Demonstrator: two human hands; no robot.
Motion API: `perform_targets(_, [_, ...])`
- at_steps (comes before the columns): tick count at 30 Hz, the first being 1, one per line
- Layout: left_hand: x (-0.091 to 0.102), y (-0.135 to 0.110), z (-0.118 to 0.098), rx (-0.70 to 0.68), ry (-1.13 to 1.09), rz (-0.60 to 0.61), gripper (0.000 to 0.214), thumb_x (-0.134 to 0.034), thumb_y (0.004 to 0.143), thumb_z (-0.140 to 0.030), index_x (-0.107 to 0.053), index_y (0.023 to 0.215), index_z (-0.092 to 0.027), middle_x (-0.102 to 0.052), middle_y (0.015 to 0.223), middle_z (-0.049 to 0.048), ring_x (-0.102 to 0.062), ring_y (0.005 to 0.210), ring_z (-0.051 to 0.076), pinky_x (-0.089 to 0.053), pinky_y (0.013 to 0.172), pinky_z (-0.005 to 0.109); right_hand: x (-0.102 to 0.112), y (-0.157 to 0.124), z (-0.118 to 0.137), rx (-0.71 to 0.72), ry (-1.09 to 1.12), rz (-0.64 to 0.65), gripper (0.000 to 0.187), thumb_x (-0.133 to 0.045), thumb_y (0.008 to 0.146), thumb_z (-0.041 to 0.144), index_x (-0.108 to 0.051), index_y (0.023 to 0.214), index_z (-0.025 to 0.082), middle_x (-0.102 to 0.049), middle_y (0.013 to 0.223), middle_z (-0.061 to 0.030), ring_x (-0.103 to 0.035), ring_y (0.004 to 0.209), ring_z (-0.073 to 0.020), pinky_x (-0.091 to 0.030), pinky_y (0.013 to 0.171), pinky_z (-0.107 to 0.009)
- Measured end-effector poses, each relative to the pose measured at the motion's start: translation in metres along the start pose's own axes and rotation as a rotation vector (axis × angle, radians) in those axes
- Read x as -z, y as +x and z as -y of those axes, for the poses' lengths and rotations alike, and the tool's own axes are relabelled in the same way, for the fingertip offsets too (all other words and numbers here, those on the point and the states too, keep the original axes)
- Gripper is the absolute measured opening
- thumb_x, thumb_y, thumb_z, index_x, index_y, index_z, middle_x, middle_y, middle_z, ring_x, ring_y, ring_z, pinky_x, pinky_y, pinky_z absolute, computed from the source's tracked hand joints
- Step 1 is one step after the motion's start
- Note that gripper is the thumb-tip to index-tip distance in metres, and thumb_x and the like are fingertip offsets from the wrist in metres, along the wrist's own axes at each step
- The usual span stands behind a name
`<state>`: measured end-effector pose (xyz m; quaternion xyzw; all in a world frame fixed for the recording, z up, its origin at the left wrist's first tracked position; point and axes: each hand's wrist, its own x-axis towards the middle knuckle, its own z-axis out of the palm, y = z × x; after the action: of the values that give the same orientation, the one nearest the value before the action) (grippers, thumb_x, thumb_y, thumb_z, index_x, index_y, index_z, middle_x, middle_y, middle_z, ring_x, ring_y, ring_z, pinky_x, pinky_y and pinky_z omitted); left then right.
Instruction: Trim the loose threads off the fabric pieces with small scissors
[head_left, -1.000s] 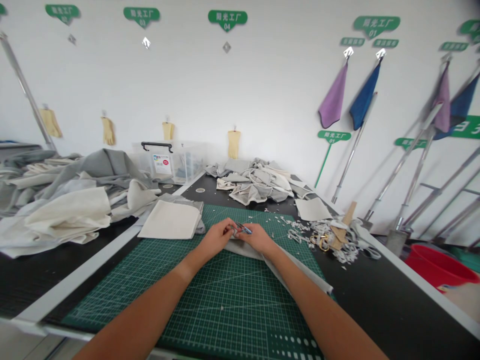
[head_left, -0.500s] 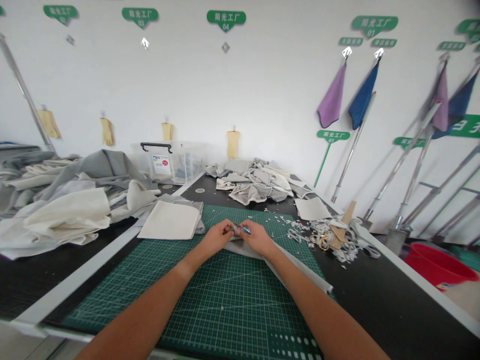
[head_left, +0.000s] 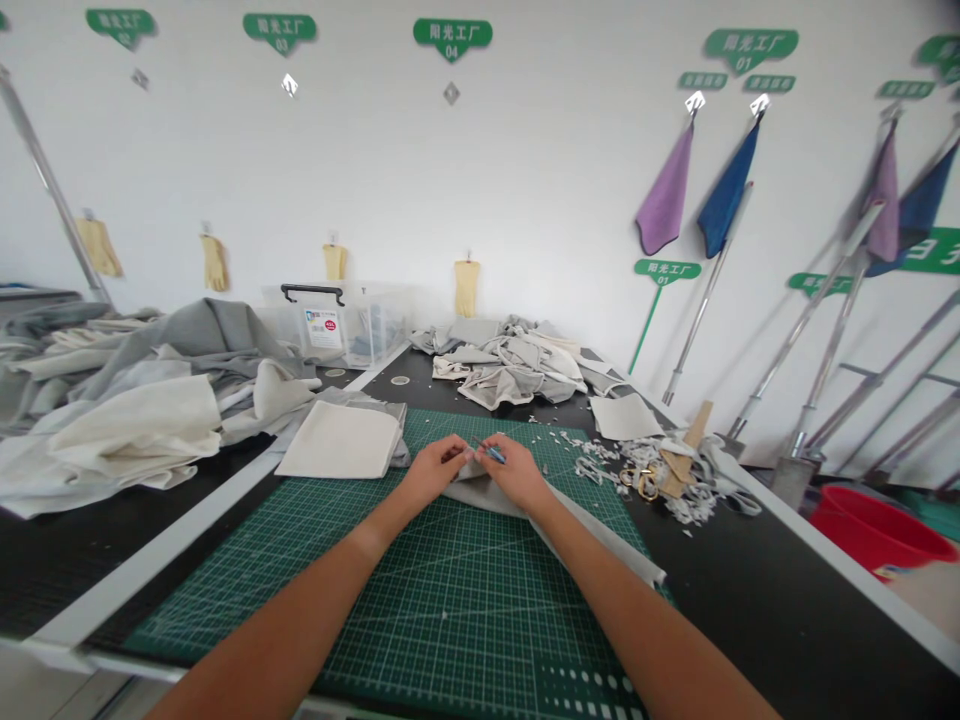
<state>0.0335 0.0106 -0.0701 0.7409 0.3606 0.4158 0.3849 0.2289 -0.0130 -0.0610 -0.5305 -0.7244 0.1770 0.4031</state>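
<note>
Left grip (head_left: 436, 467) pinches the gray cloth (head_left: 489, 496) over the green mat (head_left: 450, 600); right grip (head_left: 516, 468) closes round a small blue tool (head_left: 494, 454). Leftward lies heaped fabric (head_left: 142, 410), then a folded cream cloth (head_left: 341, 441) overlapping the mat; rightward, the right forearm (head_left: 615, 590) hides some gray cloth, with scraps (head_left: 694, 510) beyond.

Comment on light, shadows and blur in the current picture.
In the head view, light is bright, with soft shadows beside the leaning poles; in the head view, sign 04 reads clearly, sign 02 blurs; in the head view, the blue item in the right hand is too soft to identify.
</note>
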Motion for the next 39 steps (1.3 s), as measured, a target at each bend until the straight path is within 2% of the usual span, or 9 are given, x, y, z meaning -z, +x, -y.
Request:
perform_targets(4, [0.001, 0.000, 0.001, -0.028, 0.034, -0.021, 0.026, -0.058, 0.088, -0.041, -0.067, 0.096, -0.019, -0.058, 0.064, -0.0026, -0.053, 0.059, 0.013, -0.039, 0.058, 0.023, -0.001, 0.004, -0.005, 0.025, 0.071, 0.019, 0.022, -0.061, 0.088, 0.037, -0.071, 0.102, 0.024, -0.072, 0.101, -0.0020, -0.063, 0.091, -0.0196, -0.043, 0.081, -0.028])
perform_targets(6, [0.003, 0.000, 0.001, -0.039, 0.063, -0.023, 0.026, -0.057, 0.088, -0.039, -0.069, 0.098, -0.019, -0.059, 0.066, -0.0017, -0.054, 0.061, 0.014, -0.040, 0.059, 0.023, -0.002, 0.005, -0.006, 0.043, 0.092, 0.038, 0.022, -0.061, 0.088, 0.037, -0.072, 0.101, 0.024, -0.073, 0.100, -0.0017, -0.064, 0.091, -0.0196, -0.043, 0.083, -0.028])
perform_targets(12, [0.005, 0.000, 0.000, -0.051, 0.135, -0.033, 0.025, -0.056, 0.088, -0.035, -0.071, 0.098, -0.018, -0.063, 0.069, -0.0004, -0.056, 0.064, 0.015, -0.041, 0.062, 0.024, -0.001, 0.003, -0.003, -0.031, 0.032, -0.006, 0.020, -0.067, 0.083, 0.041, -0.069, 0.091, 0.023, -0.070, 0.085, 0.0005, -0.060, 0.077, -0.0172, -0.040, 0.070, -0.025])
perform_targets(17, [0.002, 0.000, -0.002, -0.051, 0.156, -0.054, 0.027, -0.059, 0.088, -0.041, -0.071, 0.095, -0.018, -0.066, 0.074, 0.0009, -0.057, 0.068, 0.015, -0.042, 0.063, 0.024, -0.002, -0.001, 0.002, -0.051, -0.008, -0.032, 0.016, -0.065, 0.084, 0.039, -0.064, 0.088, 0.024, -0.068, 0.078, 0.0016, -0.058, 0.072, -0.0163, -0.037, 0.065, -0.024])
perform_targets(21, [0.000, -0.001, -0.003, -0.068, 0.124, -0.076, 0.024, -0.061, 0.087, -0.040, -0.070, 0.093, -0.019, -0.069, 0.084, 0.0024, -0.060, 0.071, 0.015, -0.045, 0.064, 0.024, -0.005, -0.002, 0.003, -0.030, -0.018, -0.009, 0.017, -0.065, 0.084, 0.041, -0.064, 0.086, 0.024, -0.068, 0.077, 0.0013, -0.059, 0.072, -0.0167, -0.037, 0.066, -0.024])
perform_targets(26, [0.003, 0.002, 0.004, -0.028, 0.051, -0.081, 0.024, -0.058, 0.088, -0.039, -0.070, 0.095, -0.019, -0.071, 0.083, 0.0029, -0.061, 0.069, 0.016, -0.047, 0.061, 0.024, -0.004, 0.003, -0.002, 0.020, 0.086, 0.055, 0.022, -0.061, 0.088, 0.042, -0.070, 0.086, 0.022, -0.067, 0.079, 0.0009, -0.058, 0.077, -0.0167, -0.038, 0.068, -0.024])
perform_targets(31, [0.005, 0.004, 0.006, -0.090, 0.102, -0.146, 0.023, -0.061, 0.086, -0.035, -0.074, 0.097, -0.019, -0.073, 0.094, 0.0061, -0.065, 0.086, 0.020, -0.050, 0.075, 0.028, -0.003, 0.006, -0.008, 0.006, 0.153, 0.093, 0.031, -0.057, 0.090, 0.047, -0.071, 0.083, 0.020, -0.059, 0.069, 0.0019, -0.052, 0.067, -0.0144, -0.035, 0.061, -0.022])
perform_targets(39, [0.001, 0.002, 0.000, 0.027, -0.020, -0.059, 0.028, -0.064, 0.084, -0.041, -0.070, 0.095, -0.016, -0.071, 0.084, 0.0052, -0.063, 0.071, 0.017, -0.048, 0.061, 0.025, 0.000, 0.004, -0.003, -0.029, 0.077, 0.050, 0.024, -0.062, 0.086, 0.043, -0.072, 0.085, 0.021, -0.064, 0.072, 0.0018, -0.055, 0.069, -0.0148, -0.036, 0.063, -0.023])
